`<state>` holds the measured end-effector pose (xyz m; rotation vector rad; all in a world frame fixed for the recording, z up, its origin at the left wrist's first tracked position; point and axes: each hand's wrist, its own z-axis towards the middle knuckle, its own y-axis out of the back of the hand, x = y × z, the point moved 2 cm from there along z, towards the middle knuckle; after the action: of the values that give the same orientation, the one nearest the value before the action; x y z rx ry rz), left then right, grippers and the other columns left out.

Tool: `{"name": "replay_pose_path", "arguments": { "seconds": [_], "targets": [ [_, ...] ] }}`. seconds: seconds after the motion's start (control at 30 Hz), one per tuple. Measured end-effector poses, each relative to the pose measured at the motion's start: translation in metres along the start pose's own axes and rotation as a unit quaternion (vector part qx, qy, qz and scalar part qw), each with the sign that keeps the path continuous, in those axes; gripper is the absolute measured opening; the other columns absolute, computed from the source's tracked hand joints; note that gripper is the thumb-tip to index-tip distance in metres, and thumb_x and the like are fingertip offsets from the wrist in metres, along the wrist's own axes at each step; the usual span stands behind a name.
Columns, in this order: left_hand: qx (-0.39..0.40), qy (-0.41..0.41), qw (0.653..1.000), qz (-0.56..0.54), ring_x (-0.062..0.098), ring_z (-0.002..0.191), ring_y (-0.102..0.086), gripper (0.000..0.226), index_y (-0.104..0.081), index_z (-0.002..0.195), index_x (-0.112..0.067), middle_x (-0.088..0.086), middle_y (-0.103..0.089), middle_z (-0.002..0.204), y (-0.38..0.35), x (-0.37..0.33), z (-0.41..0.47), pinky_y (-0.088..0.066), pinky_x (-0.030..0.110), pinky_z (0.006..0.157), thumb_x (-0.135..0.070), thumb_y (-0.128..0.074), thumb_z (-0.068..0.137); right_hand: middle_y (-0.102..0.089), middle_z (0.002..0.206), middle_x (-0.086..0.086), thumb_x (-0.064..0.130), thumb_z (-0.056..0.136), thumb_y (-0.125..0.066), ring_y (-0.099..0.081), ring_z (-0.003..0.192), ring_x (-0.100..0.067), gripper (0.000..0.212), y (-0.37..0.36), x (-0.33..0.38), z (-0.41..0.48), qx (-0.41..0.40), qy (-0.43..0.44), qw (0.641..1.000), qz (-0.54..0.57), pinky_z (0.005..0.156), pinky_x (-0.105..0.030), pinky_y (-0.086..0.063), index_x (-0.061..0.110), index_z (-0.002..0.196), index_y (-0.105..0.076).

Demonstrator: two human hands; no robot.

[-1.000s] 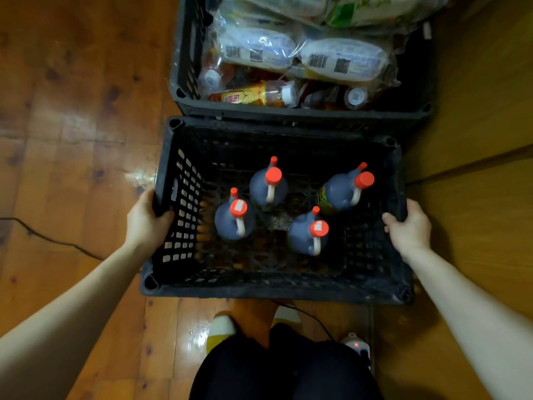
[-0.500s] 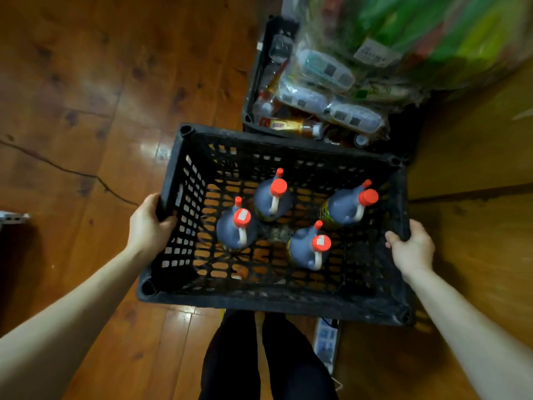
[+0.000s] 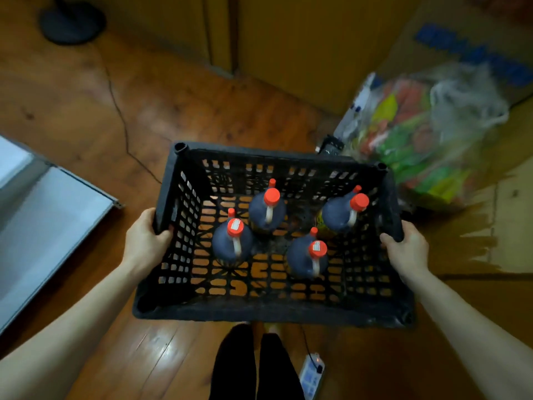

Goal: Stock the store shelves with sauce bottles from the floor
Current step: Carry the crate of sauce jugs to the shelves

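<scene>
Sauce bottles (image 3: 230,246), four of them with red caps, stand upright and loose in the black crate (image 3: 274,311). None is braced against a wall, and gaps lie between them.

Head view: the left hand (image 3: 145,241) grips the left rim and the right hand (image 3: 406,249) the right rim, fingers curled over the edge. The crate appears to be carried above the wooden floor (image 3: 173,111).

A tilt or jolt would likely send the bottles sliding or toppling into each other. A power strip (image 3: 311,375) and its cable lie just beside the feet, and could catch a step.

The plastic bag (image 3: 418,134) sits close to the crate's far right corner, and a metal panel (image 3: 49,226) lies to the left. The open floor is ahead and to the left.
</scene>
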<state>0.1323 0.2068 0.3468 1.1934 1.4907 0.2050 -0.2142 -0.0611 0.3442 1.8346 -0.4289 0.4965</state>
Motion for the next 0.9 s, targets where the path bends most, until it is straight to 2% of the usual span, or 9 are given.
{"name": "replay_pose_path", "arguments": {
  "seconds": [0.1, 0.17, 0.3, 0.43, 0.57, 0.67, 0.73, 0.8, 0.9],
  "targets": [
    [-0.037, 0.037, 0.999, -0.013, 0.033, 0.107, -0.056, 0.042, -0.049, 0.125, -0.006, 0.017, -0.060, 0.118, 0.036, 0.012, -0.022, -0.046, 0.043, 0.088, -0.008, -0.060, 0.085, -0.064, 0.097, -0.014, 0.012, 0.090, -0.056, -0.060, 0.088, -0.033, 0.024, 0.002, 0.039, -0.004, 0.026, 0.053, 0.998, -0.014, 0.070, -0.035, -0.045, 0.007, 0.113, -0.056],
    [-0.066, 0.060, 0.995, -0.033, 0.033, 0.104, -0.057, 0.039, -0.050, 0.122, -0.005, 0.018, -0.060, 0.114, 0.057, 0.022, -0.040, -0.046, 0.043, 0.085, -0.007, -0.060, 0.085, -0.064, 0.092, -0.015, 0.011, 0.089, -0.056, -0.060, 0.084, -0.033, 0.018, -0.001, 0.064, -0.007, 0.045, 0.090, 0.995, -0.018, 0.067, -0.034, -0.045, 0.007, 0.107, -0.057],
    [-0.125, 0.110, 0.984, -0.057, 0.033, 0.102, -0.057, 0.039, -0.050, 0.123, -0.004, 0.018, -0.060, 0.113, 0.094, 0.048, -0.092, -0.048, 0.043, 0.083, -0.006, -0.061, 0.085, -0.066, 0.087, -0.013, 0.009, 0.088, -0.057, -0.064, 0.082, -0.031, 0.016, -0.009, 0.114, -0.024, 0.091, 0.162, 0.983, -0.015, 0.075, -0.041, -0.052, 0.011, 0.104, -0.057],
    [-0.189, 0.158, 0.965, -0.085, 0.032, 0.105, -0.056, 0.038, -0.050, 0.123, -0.003, 0.017, -0.059, 0.114, 0.125, 0.080, -0.154, -0.044, 0.035, 0.078, -0.005, -0.059, 0.086, -0.064, 0.078, -0.006, 0.011, 0.089, -0.057, -0.066, 0.075, -0.026, 0.014, -0.027, 0.165, -0.054, 0.153, 0.247, 0.956, -0.037, 0.071, -0.041, -0.054, 0.014, 0.102, -0.054],
    [-0.254, 0.228, 0.932, -0.124, 0.033, 0.107, -0.055, 0.035, -0.050, 0.120, -0.001, 0.018, -0.059, 0.115, 0.149, 0.126, -0.224, -0.044, 0.036, 0.081, -0.003, -0.058, 0.086, -0.064, 0.086, -0.006, 0.008, 0.089, -0.057, -0.065, 0.069, -0.022, 0.017, -0.055, 0.215, -0.108, 0.216, 0.322, 0.920, -0.054, 0.064, -0.034, -0.050, 0.010, 0.106, -0.056],
    [-0.300, 0.276, 0.901, -0.147, 0.033, 0.104, -0.057, 0.030, -0.053, 0.114, -0.002, 0.018, -0.062, 0.111, 0.165, 0.172, -0.277, -0.043, 0.036, 0.083, -0.001, -0.059, 0.084, -0.064, 0.089, -0.006, 0.007, 0.089, -0.057, -0.065, 0.070, -0.021, 0.015, -0.084, 0.244, -0.163, 0.253, 0.368, 0.891, -0.079, 0.069, -0.038, -0.054, 0.011, 0.103, -0.056],
    [-0.324, 0.306, 0.881, -0.157, 0.032, 0.100, -0.058, 0.028, -0.054, 0.111, -0.002, 0.018, -0.064, 0.107, 0.174, 0.206, -0.315, -0.043, 0.033, 0.080, -0.001, -0.059, 0.084, -0.065, 0.087, -0.006, 0.007, 0.088, -0.058, -0.065, 0.069, -0.019, 0.015, -0.108, 0.261, -0.206, 0.272, 0.398, 0.871, -0.093, 0.068, -0.037, -0.053, 0.011, 0.103, -0.057],
    [-0.347, 0.335, 0.861, -0.163, 0.032, 0.096, -0.059, 0.026, -0.055, 0.109, -0.001, 0.018, -0.064, 0.104, 0.185, 0.243, -0.356, -0.041, 0.030, 0.075, -0.001, -0.059, 0.083, -0.064, 0.080, -0.004, 0.007, 0.088, -0.058, -0.063, 0.066, -0.017, 0.017, -0.133, 0.272, -0.255, 0.289, 0.428, 0.849, -0.111, 0.060, -0.033, -0.049, 0.008, 0.105, -0.058],
    [-0.371, 0.372, 0.833, -0.173, 0.032, 0.097, -0.059, 0.030, -0.053, 0.114, 0.000, 0.018, -0.063, 0.106, 0.203, 0.297, -0.415, -0.041, 0.028, 0.074, -0.002, -0.058, 0.085, -0.065, 0.077, -0.009, 0.007, 0.087, -0.059, -0.063, 0.066, -0.021, 0.018, -0.173, 0.286, -0.333, 0.311, 0.466, 0.818, -0.134, 0.057, -0.032, -0.047, 0.002, 0.104, -0.059]
  ]
}}
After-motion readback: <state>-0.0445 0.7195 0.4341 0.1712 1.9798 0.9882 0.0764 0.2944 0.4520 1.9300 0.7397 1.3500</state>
